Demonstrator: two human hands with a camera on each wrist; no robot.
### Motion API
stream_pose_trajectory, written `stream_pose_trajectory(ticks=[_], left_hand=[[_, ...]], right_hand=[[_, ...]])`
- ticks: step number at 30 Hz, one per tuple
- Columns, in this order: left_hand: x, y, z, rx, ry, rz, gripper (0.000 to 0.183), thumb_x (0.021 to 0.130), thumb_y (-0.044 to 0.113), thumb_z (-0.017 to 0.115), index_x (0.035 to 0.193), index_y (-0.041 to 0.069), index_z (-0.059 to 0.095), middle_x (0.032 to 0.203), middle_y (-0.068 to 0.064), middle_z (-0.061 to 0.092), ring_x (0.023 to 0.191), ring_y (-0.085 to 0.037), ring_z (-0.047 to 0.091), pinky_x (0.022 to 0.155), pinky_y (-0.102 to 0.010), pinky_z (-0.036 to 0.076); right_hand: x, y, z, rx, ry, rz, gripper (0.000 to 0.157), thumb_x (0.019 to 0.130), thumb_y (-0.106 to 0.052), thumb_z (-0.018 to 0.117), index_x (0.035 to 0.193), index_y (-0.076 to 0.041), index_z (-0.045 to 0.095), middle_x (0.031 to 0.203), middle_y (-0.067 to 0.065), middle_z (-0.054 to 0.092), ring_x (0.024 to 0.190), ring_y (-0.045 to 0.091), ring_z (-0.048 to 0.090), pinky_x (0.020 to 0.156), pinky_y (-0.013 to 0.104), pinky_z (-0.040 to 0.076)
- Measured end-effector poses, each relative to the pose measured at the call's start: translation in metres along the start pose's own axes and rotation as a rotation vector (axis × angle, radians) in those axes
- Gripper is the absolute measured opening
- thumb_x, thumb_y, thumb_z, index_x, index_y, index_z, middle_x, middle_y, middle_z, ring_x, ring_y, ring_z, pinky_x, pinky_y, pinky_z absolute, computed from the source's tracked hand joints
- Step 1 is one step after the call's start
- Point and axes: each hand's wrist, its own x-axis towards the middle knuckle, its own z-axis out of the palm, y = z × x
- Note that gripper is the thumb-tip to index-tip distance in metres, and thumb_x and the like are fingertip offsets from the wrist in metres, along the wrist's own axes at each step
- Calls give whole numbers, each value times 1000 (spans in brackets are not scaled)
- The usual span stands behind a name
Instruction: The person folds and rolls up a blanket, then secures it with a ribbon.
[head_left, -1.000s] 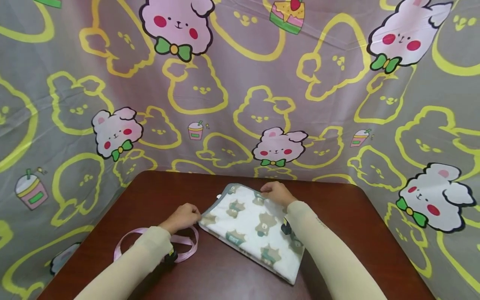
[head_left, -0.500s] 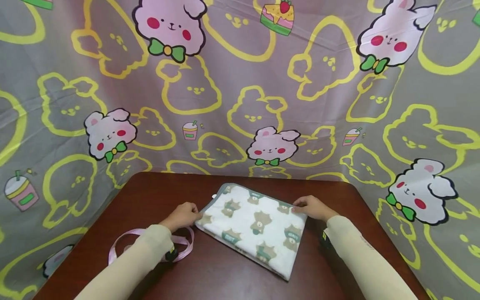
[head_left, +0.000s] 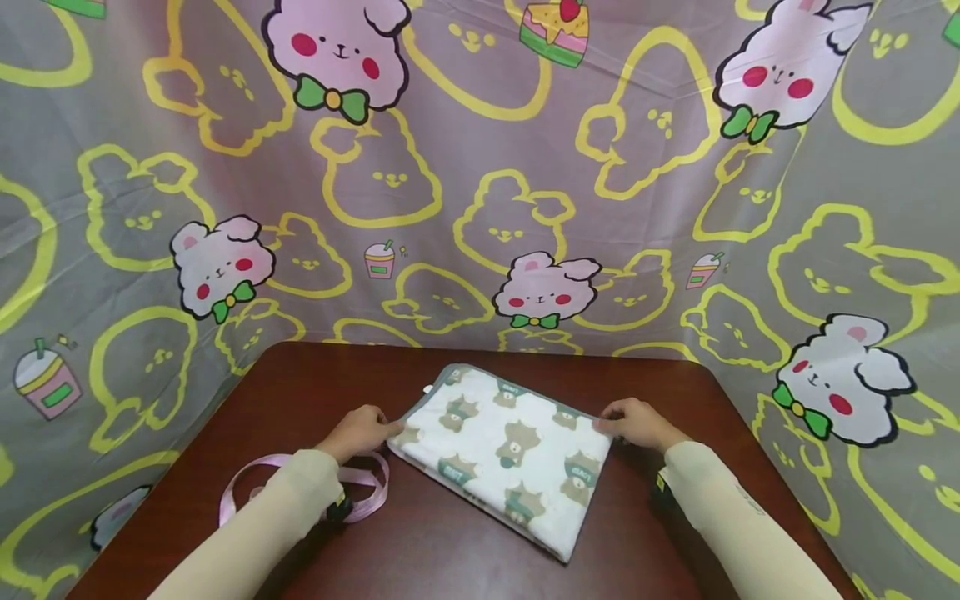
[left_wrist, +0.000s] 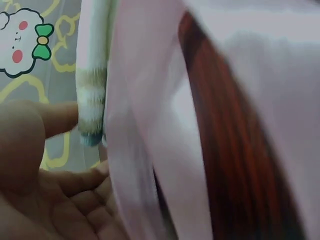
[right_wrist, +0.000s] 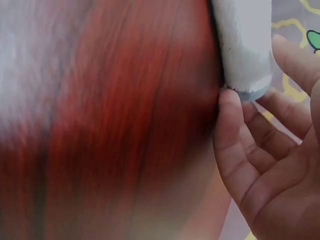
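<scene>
A folded white plush towel with brown bears and a grey edge lies on the table, turned at a slant. My left hand pinches its left corner, thumb on top and fingers below. In the left wrist view the thumb meets the thick folded side of the towel. At the towel's right corner my right hand has its thumb on top. The right wrist view shows fingers curled under the towel's edge.
A looped pink satin ribbon lies on the brown table, partly under the left forearm. A grey curtain with rabbits and yellow outlines stands behind and at both sides. A small white tag sticks out from the towel's left edge.
My right hand has moved from the towel's far edge rightward to its right corner and taken hold there. The left hand stays at the left corner. The view has turned slightly right.
</scene>
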Motion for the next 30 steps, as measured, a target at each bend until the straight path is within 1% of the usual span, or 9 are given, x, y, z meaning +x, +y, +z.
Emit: stream_pose_trajectory(ticks=[3,5,8,10,13,16,21,27,30], left_hand=[[-3,0,-5,-25,-54,-53,46,87,47,68,85,2,64,77,-6,60,68,-20,56,59,-35,45],[-4,2,-6,-112,-104,-74,44,89,44,68,85,0,61,75,-9,60,64,-21,56,56,-33,46],[-4,5,-6,-293,-170,-110,37,91,32,68,87,-3,56,71,-14,60,58,-21,59,52,-32,50],[-2,6,-5,-400,-187,-119,32,91,25,68,89,-3,52,70,-15,59,57,-22,62,53,-33,53],[2,6,0,-553,-191,-158,28,90,17,68,91,-2,47,72,-14,57,57,-22,62,55,-34,55],[5,4,5,-646,-170,-181,28,89,11,69,94,-1,44,79,-12,53,60,-19,60,58,-32,55],[8,1,9,-675,-139,-167,28,87,3,71,97,-5,45,82,-13,51,61,-18,58,57,-32,55],[14,3,8,-670,-160,-144,29,87,-1,69,102,-8,45,82,-14,53,63,-19,59,58,-33,55],[21,3,7,-664,-164,-146,30,87,-2,69,104,-9,45,83,-14,53,64,-20,59,58,-33,55]], right_hand=[[0,-2,2,91,15,68,29,90,-33,71,103,-7,71,85,5,63,75,20,59,66,36,54],[2,-2,3,162,27,95,29,90,-32,71,103,-5,71,86,7,63,74,21,59,66,36,54],[3,-3,6,275,42,121,30,89,-28,73,103,-1,70,91,9,63,75,23,60,66,37,55],[3,-2,7,327,55,131,30,87,-25,75,103,0,70,93,9,64,76,23,60,67,37,55],[3,0,8,354,74,148,31,84,-23,78,102,1,70,94,9,66,77,22,61,68,36,55],[1,1,9,364,74,167,32,82,-21,80,102,2,69,93,9,66,76,22,62,68,37,55],[-4,0,10,350,58,180,32,82,-17,80,103,4,67,93,11,65,74,23,63,67,40,56],[-10,-2,8,289,57,174,32,80,-19,81,102,0,69,95,10,65,77,23,61,66,38,55],[-14,-2,9,268,29,152,33,80,-19,81,104,1,68,95,9,65,78,23,60,65,38,54]])
